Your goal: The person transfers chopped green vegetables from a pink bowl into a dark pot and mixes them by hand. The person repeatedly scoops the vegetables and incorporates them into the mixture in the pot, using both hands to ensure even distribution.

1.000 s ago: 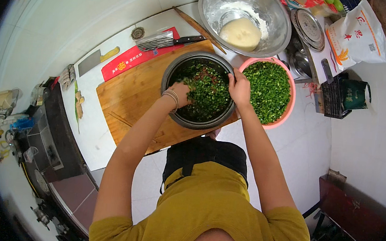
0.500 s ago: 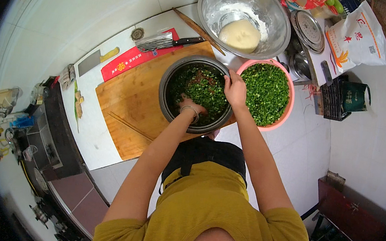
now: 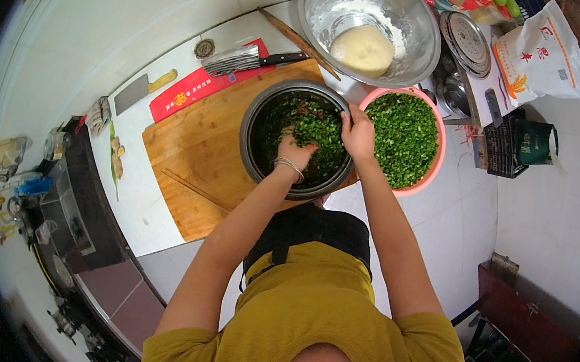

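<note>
A deep dark-grey pot (image 3: 247, 150) stands on the right end of a wooden cutting board (image 3: 191, 150), holding chopped greens (image 3: 324, 130) with some brown bits among them. Inside it, my left hand (image 3: 295, 153) has its fingers curled into the greens and holds a clump of them; the fingertips are partly hidden. At the pot's right side, my right hand (image 3: 358, 136) grips the rim, thumb inside and fingers outside. Just right of that hand, a pink basin (image 3: 440, 152) is filled with more chopped greens (image 3: 401, 132).
Behind the pot are a steel bowl (image 3: 311, 17) with dough (image 3: 362, 50) and a tapered wooden rolling pin (image 3: 291, 36). A black-handled knife (image 3: 234, 62) lies on a red sleeve (image 3: 175, 100); left of it is a cleaver (image 3: 130, 97). Chopsticks (image 3: 195, 189) rest on the board.
My left hand has risen a little and moved slightly right within the pot, bringing up a clump of greens. My right hand still grips the rim.
</note>
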`<action>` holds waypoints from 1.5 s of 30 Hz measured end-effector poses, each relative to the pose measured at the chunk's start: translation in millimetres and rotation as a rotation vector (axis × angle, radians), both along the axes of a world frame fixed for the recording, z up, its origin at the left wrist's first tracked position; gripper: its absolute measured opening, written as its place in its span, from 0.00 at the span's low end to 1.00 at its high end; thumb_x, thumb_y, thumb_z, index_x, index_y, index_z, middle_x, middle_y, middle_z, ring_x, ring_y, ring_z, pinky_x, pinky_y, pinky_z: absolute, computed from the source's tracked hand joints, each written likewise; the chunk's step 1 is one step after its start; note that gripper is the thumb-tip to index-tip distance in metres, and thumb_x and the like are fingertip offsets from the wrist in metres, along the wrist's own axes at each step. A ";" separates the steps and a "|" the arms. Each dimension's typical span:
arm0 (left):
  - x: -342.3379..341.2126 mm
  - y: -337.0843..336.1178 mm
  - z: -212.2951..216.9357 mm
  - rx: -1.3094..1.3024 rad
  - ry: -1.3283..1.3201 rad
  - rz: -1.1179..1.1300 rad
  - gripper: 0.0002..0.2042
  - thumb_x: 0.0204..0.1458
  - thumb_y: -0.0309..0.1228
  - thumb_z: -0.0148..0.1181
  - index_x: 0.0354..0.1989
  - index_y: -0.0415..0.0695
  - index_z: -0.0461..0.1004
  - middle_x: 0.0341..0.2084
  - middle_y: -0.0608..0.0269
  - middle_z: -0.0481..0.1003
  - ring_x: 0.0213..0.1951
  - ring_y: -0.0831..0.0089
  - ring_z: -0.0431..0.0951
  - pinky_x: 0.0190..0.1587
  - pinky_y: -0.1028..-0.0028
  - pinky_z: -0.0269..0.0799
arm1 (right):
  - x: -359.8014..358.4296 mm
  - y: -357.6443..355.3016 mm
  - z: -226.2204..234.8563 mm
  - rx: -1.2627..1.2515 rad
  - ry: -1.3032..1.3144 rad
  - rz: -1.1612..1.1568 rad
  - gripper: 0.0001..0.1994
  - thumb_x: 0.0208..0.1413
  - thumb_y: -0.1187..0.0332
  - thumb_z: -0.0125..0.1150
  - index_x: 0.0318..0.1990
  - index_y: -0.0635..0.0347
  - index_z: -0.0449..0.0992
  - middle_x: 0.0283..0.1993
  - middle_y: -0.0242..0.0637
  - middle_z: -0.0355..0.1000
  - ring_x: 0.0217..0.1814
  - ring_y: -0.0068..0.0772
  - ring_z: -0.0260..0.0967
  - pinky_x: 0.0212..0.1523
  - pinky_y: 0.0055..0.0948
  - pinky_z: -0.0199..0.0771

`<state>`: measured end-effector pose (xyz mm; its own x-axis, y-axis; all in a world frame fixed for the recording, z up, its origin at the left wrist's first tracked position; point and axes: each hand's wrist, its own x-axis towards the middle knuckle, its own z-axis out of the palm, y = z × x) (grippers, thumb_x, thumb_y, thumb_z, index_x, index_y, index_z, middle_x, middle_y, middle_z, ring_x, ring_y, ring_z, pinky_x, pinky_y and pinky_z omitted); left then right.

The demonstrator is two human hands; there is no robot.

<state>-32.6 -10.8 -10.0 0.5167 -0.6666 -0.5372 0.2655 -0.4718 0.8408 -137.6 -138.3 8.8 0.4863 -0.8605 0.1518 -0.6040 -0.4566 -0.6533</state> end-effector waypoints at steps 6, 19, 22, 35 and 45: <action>-39.9 -21.0 -5.9 0.336 -0.624 -0.750 0.33 0.44 0.25 0.51 0.61 0.34 0.46 0.57 0.34 0.49 0.54 0.43 0.57 0.55 0.61 0.59 | 0.2 -0.2 4.3 0.015 0.032 0.020 0.11 0.51 0.69 0.53 0.41 0.64 0.70 0.36 0.53 0.69 0.36 0.57 0.67 0.35 0.44 0.68; 25.3 -0.1 13.6 0.290 -0.664 -0.874 0.17 0.43 0.34 0.58 0.38 0.35 0.73 0.43 0.40 0.68 0.46 0.52 0.70 0.50 0.66 0.67 | -1.2 0.1 1.2 0.046 0.054 0.008 0.11 0.51 0.68 0.53 0.41 0.62 0.70 0.34 0.52 0.69 0.35 0.57 0.67 0.35 0.46 0.67; 52.9 -1.6 27.6 0.612 -0.556 -0.633 0.26 0.48 0.41 0.53 0.53 0.39 0.63 0.41 0.42 0.70 0.45 0.52 0.70 0.52 0.65 0.65 | 0.6 1.9 6.4 0.042 0.048 -0.001 0.10 0.51 0.67 0.53 0.40 0.61 0.70 0.34 0.51 0.69 0.35 0.57 0.67 0.35 0.46 0.67; 63.3 -72.3 -60.6 0.358 -0.195 -0.144 0.36 0.46 0.55 0.48 0.54 0.34 0.62 0.52 0.46 0.64 0.56 0.57 0.61 0.59 0.68 0.54 | 1.1 2.7 7.5 0.034 -0.008 0.012 0.10 0.50 0.71 0.52 0.39 0.66 0.69 0.31 0.55 0.68 0.34 0.58 0.66 0.35 0.45 0.67; 52.6 -43.3 -1.3 -0.032 -0.518 -0.980 0.18 0.39 0.45 0.62 0.38 0.50 0.75 0.41 0.54 0.72 0.42 0.55 0.71 0.46 0.66 0.67 | -8.3 9.0 -9.8 -0.038 -0.124 -0.040 0.11 0.50 0.71 0.53 0.40 0.68 0.70 0.33 0.55 0.69 0.33 0.56 0.67 0.35 0.42 0.67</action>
<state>20.0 -54.1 -11.3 -0.0851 -0.9194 -0.3841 -0.5982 -0.2611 0.7576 -145.9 -129.4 -1.0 0.4275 -0.8711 0.2417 -0.5374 -0.4599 -0.7069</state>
